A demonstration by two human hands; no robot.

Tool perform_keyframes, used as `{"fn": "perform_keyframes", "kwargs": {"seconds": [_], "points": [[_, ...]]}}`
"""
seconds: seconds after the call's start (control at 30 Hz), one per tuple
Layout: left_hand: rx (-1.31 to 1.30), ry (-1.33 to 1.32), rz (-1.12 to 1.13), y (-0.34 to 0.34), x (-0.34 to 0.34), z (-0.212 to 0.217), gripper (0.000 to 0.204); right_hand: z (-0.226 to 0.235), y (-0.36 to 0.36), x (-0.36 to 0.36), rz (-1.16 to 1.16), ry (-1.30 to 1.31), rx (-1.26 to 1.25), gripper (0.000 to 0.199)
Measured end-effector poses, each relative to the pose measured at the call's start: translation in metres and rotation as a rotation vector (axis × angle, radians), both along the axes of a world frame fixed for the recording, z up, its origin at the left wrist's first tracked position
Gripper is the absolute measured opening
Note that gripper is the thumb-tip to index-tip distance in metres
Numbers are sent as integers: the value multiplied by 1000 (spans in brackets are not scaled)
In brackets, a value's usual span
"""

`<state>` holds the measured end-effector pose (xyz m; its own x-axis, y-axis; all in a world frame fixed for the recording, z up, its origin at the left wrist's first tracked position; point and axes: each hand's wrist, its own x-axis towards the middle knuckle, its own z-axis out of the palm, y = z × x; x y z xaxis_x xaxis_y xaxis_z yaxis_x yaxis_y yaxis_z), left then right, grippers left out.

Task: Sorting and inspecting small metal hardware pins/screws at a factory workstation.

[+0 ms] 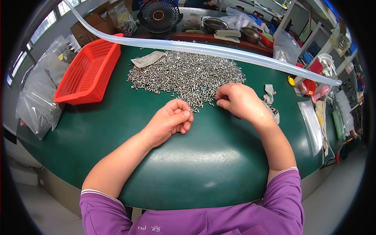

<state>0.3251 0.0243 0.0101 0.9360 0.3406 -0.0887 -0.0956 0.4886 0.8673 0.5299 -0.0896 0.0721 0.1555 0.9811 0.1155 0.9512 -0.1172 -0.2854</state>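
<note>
Heap of small silvery metal pieces point(196, 72) lies on the green tabletop point(184, 176), beyond both hands. Left hand point(170, 120) near the heap's front edge, fingers curled in, thumb against forefinger; cannot tell if a piece sits between. Right hand point(242, 101) at the heap's right front edge, fingers bent, thumb beneath; its grip cannot be told. Red perforated basket point(100, 84) stands left of the heap; pale cloth point(149, 59) lies on the heap's far left part.

A red basket point(104, 80) sits leftward on the green surface point(188, 180). Beyond, a black fan point(158, 16) stands near a cardboard box point(87, 29).
</note>
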Motion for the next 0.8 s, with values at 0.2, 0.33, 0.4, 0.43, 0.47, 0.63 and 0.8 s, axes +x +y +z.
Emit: {"fn": "perform_keyframes", "kwargs": {"seconds": [0.2, 0.33, 0.4, 0.43, 0.47, 0.63, 0.8], "points": [[23, -15, -7, -1, 0, -1, 8, 1, -2, 1, 2, -6, 0, 14], [-24, -26, -60, 4, -1, -4, 13, 1, -1, 1, -1, -9, -16, 13], [-39, -18, -56, 5, -1, -3, 17, 0, 0, 1, -14, -14, -32, 13], [-51, -16, -58, 5, -1, -2, 18, -1, 1, 3, -21, -14, -37, 13], [-50, -2, -47, 5, 0, -2, 21, -3, 1, 4, -7, -14, -5, 11], [-73, 5, -67, 7, -1, -2, 23, -6, 2, 3, 3, -29, -14, 13], [-66, 14, -59, 5, -2, -1, 23, -15, 5, -3, 43, 32, 11, 13]]}}
